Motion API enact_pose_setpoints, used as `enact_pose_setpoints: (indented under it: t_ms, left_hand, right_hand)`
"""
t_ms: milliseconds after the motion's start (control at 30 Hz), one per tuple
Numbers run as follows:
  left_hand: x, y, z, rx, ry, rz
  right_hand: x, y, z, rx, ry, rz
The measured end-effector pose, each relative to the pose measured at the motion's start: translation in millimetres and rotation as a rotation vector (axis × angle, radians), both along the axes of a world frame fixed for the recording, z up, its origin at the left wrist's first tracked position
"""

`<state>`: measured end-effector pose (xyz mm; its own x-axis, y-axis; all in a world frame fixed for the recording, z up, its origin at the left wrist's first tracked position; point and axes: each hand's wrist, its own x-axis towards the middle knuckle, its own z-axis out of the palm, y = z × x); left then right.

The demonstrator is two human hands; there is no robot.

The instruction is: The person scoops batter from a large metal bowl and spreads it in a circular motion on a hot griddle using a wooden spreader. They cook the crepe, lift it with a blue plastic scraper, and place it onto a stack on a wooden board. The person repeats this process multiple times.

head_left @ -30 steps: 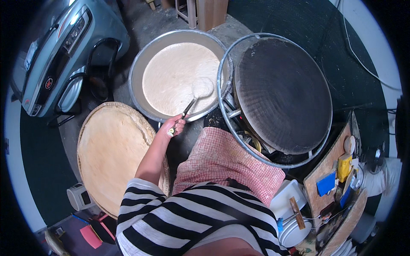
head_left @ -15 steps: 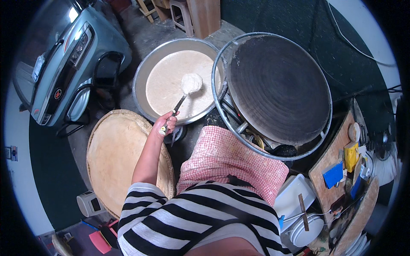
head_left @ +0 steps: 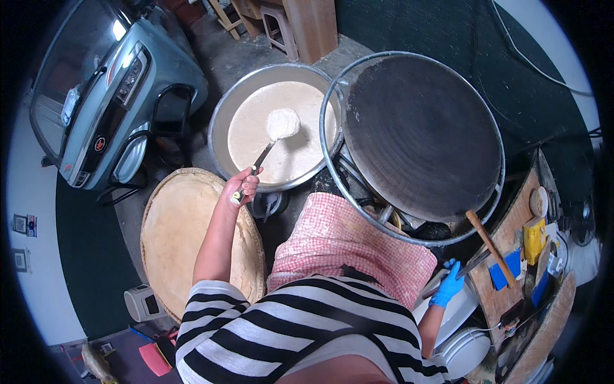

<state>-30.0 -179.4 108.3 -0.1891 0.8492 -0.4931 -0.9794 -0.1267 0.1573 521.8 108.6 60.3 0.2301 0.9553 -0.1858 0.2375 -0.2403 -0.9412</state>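
My left hand (head_left: 245, 185) is closed round the dark handle of a ladle (head_left: 263, 155). The ladle's bowl is heaped with thick pale batter and hangs over the wide metal basin (head_left: 219, 137), which holds more batter (head_left: 252, 115). At the right my right hand (head_left: 448, 285), in a blue glove, is closed on the stick of a wooden T-shaped spreader (head_left: 490, 248). Its crossbar reaches past the lower right rim of a round dark griddle (head_left: 422, 137). No batter shows on the griddle. A metal ring (head_left: 327, 118) surrounds it.
Left of my apron lies a large round stack of pale flatbreads (head_left: 182, 230). A wooden board (head_left: 534, 185) at the right bears a yellow box (head_left: 534, 240) and a blue item. A white tub (head_left: 470, 297) stands below my right hand. A blue-grey vehicle (head_left: 137, 96) is far left.
My right hand has come into view at the right, holding the spreader. The ladle stays over the basin in my left hand. The whole view has shifted slightly.
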Motion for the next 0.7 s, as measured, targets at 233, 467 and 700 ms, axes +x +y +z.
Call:
enact_pose_setpoints:
  t_ms: [233,467,700]
  left_hand:
    - [1,9,47,0.019,0.017,0.050]
    - [-4,17,44,-0.025,-0.061,0.060]
    - [-5,11,30,0.016,-0.080,0.057]
  right_hand:
    - [-11,63,0,0.037,-0.044,0.055]
    - [3,91,-25,0.014,-0.118,-0.001]
    - [-9,98,-32,-0.027,-0.009,-0.007]
